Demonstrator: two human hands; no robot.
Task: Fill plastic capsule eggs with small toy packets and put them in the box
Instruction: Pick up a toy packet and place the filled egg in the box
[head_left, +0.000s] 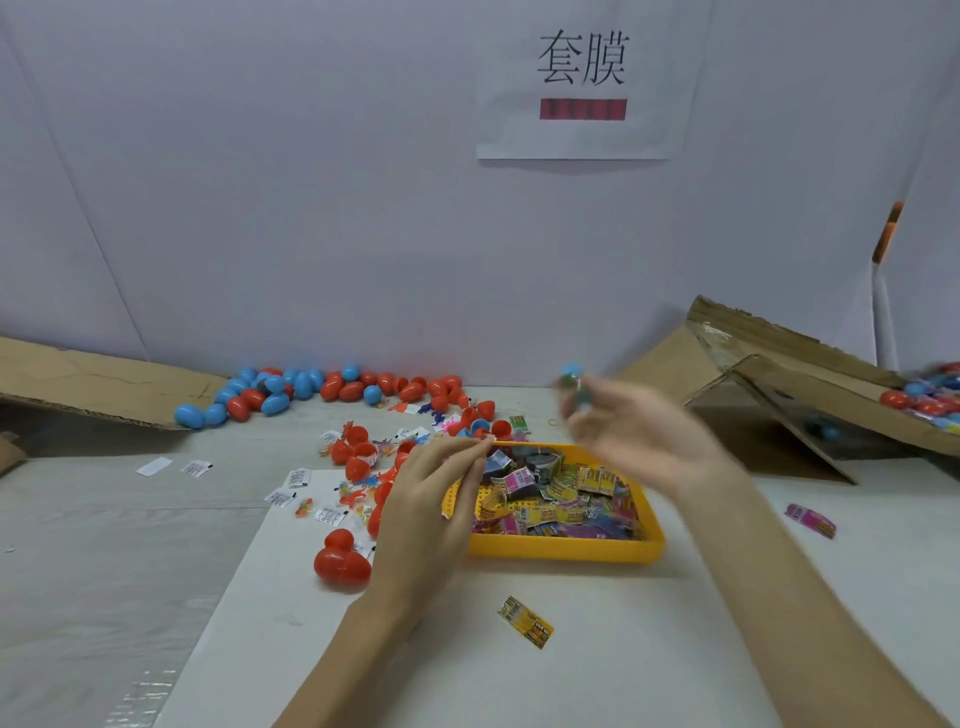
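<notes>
Nearest the camera, a small yellow printed toy packet (525, 622) lies alone on the white sheet (571, 675), between the two forearms. At far left, a flattened brown cardboard flap (93, 382) rests on the grey table (104, 545), and beside it a heap of closed blue and red plastic capsule eggs (311, 387) runs along the wall. Open red egg halves (343, 564) and loose packets lie just left of the left hand (431, 514), whose fingers are curled, thumb and forefinger pinching something thin over the near-left corner of the yellow plastic tray (566, 551); what it pinches is too small to tell. Colourful packets fill that tray. Above its far edge, the blurred right hand (639, 431) is raised, its fingers loosely bent, with a blue capsule egg (571, 375) at the fingertips (576, 410); whether they grip it cannot be told. Further right, the brown cardboard box (810, 395) holds more eggs.
</notes>
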